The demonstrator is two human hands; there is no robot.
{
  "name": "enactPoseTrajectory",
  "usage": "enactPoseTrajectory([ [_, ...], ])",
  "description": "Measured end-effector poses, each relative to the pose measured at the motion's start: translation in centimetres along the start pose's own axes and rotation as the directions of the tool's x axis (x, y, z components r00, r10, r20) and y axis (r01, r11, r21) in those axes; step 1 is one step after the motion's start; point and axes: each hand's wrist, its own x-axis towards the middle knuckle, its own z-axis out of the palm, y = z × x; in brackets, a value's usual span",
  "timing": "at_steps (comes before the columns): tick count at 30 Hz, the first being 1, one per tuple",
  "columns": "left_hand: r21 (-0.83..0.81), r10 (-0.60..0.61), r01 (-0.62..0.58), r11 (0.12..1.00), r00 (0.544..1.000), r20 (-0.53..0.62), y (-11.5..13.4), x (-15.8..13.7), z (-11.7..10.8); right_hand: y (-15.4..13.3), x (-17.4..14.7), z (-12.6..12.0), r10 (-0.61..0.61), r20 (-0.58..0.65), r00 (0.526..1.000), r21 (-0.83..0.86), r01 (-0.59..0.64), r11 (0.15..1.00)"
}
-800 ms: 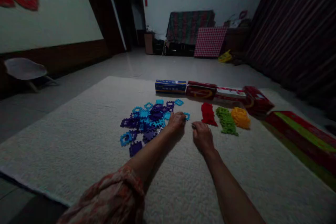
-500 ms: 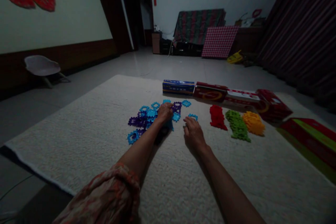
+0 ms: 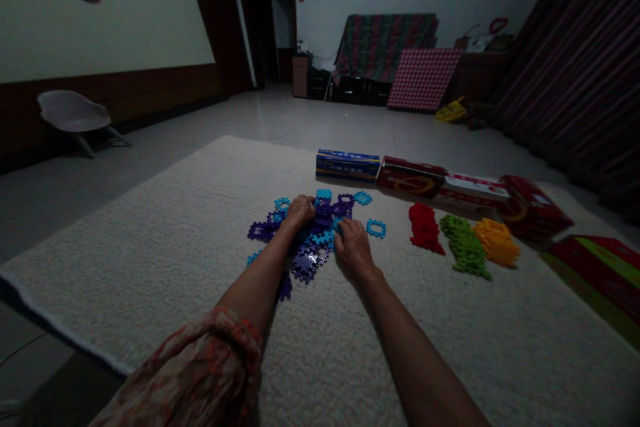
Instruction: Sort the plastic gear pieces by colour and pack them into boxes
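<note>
Dark purple and light-blue toothed plastic building pieces lie in a loose pile on the cream mat (image 3: 170, 233). My left hand (image 3: 300, 212) is over the back left of the pile, fingers curled down; what they hold is hidden. At the pile's right edge, my right hand (image 3: 354, 247) has its fingers closed on a light-blue piece (image 3: 337, 225). Several purple pieces (image 3: 306, 265) spread in front, between my wrists. A light-blue frame-shaped piece (image 3: 376, 228) lies apart, just right of my right hand. Another light-blue piece (image 3: 363, 198) sits behind it.
To the right lie red pieces (image 3: 424, 228), green pieces (image 3: 465, 247) and orange pieces (image 3: 497, 241) in separate piles. A blue box (image 3: 347, 165) and dark red boxes (image 3: 411, 175) line the back of the mat. A red and green box (image 3: 597, 270) stands at the right edge.
My right hand has moved left onto the pile's edge. My left hand has shifted slightly left. More purple pieces now show spread out between my hands.
</note>
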Motion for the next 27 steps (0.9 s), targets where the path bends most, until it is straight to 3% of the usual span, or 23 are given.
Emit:
enactPoseTrajectory([
  [8,-0.074,0.104,-0.103,0.992,0.995,0.013,2.9,-0.9,0.4,0.4,-1.3,-1.3,-0.002,-0.015,1.0,0.02,0.002,1.0],
  [11,-0.143,0.088,-0.092,0.986,0.996,-0.035,1.1,-0.7,-1.2,-0.1,-1.7,-1.6,0.027,-0.029,0.999,0.047,-0.026,0.999],
  [15,-0.23,-0.062,0.045,0.972,0.996,-0.066,-4.6,-1.1,-4.2,-1.9,-2.6,-1.8,0.065,-0.028,0.997,0.057,-0.063,0.996],
  [19,-0.276,-0.032,0.021,0.961,0.999,-0.034,-9.0,-2.6,-4.9,-3.6,-3.5,-1.8,0.023,0.039,0.999,0.037,-0.024,0.999],
  [22,-0.366,-0.004,-0.024,0.93,0.997,-0.076,-9.4,-3.3,-3.8,-4.0,-4.0,-1.8,0.014,0.042,0.999,0.02,-0.015,1.0],
  [27,-0.443,-0.043,-0.006,0.897,0.994,-0.102,-6.4,-3.1,-2.0,-2.9,-4.1,-1.9,0.008,0.015,1.0,0.013,-0.008,1.0],
])
